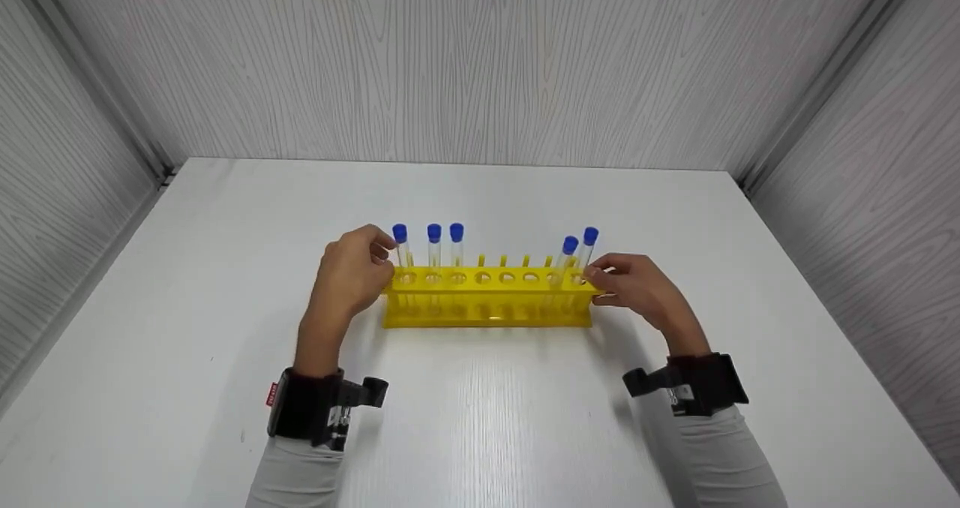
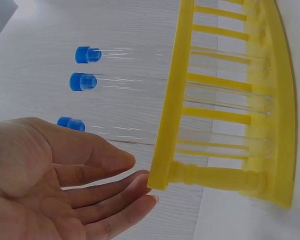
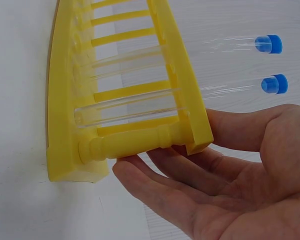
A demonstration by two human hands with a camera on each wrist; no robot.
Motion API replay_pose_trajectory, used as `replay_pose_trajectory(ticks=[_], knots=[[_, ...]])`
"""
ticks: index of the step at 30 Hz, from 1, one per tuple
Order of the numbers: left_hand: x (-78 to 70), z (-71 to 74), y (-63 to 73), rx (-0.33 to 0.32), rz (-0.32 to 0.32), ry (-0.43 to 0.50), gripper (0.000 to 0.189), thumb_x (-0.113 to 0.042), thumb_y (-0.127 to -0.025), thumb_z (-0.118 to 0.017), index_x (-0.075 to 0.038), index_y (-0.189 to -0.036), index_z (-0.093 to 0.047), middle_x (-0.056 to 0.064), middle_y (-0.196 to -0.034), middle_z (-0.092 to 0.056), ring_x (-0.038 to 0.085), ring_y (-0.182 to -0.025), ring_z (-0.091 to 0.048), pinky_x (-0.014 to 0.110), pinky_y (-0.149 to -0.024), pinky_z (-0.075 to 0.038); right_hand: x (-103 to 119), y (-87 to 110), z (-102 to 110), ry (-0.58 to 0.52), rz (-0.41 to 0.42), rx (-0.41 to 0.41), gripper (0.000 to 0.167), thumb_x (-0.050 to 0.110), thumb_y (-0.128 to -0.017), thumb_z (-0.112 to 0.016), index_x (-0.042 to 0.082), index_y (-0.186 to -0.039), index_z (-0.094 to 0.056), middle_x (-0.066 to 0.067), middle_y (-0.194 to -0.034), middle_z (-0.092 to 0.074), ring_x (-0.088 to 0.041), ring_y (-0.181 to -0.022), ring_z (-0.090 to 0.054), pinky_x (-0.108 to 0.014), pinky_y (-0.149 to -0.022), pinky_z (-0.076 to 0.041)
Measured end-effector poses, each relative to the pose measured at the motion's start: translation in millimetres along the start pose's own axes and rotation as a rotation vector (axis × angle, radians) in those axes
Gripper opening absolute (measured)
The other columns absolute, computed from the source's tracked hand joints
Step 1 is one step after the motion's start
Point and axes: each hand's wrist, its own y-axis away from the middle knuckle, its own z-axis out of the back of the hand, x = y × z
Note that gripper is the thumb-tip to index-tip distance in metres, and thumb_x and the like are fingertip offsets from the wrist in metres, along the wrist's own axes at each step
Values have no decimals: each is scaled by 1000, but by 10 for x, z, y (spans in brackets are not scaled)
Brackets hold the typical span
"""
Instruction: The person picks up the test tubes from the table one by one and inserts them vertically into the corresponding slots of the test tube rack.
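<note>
A yellow test tube rack [image 1: 487,318] stands between the two hands, in the middle of the white table. Three clear test tubes with blue caps [image 2: 85,81] occupy its left end, and two more with blue caps [image 3: 275,84] lean at its right end. My left hand [image 1: 351,272] is at the left end of the rack; in the left wrist view its fingertips touch the top plate's edge, while the thumb stays apart from it. My right hand [image 1: 637,287] holds the right end, thumb over the top plate and fingers beneath it, beside the end post [image 3: 135,142].
The white table [image 1: 480,418] extends around the rack on all sides. Grey wood-grain panels [image 1: 480,65] rise at the back, left and right. Black camera straps [image 1: 307,407] are on both wrists.
</note>
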Motion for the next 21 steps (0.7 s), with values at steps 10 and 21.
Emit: replay_pose_trajectory(ticks=[10,21], knots=[[147,-8,-78,34,50,5,36,-20,-102,-56,-2,-132,-64,19,-128,-67,35,-118,-63,47,-100,-53,-5,-5,12,-12,4,5,41,29,-104,-57,-1,-132,-60,-21,-139,-55,-32,-126,-60,-43,-105,-51],[229,-9,-100,89,27,1,27,-19,-101,-59,-2,-118,-72,18,-117,-72,31,-104,-64,45,-96,-53,8,-2,6,5,-5,1,41,30,-104,-58,0,-132,-60,-21,-138,-56,-32,-123,-62,-42,-105,-51]])
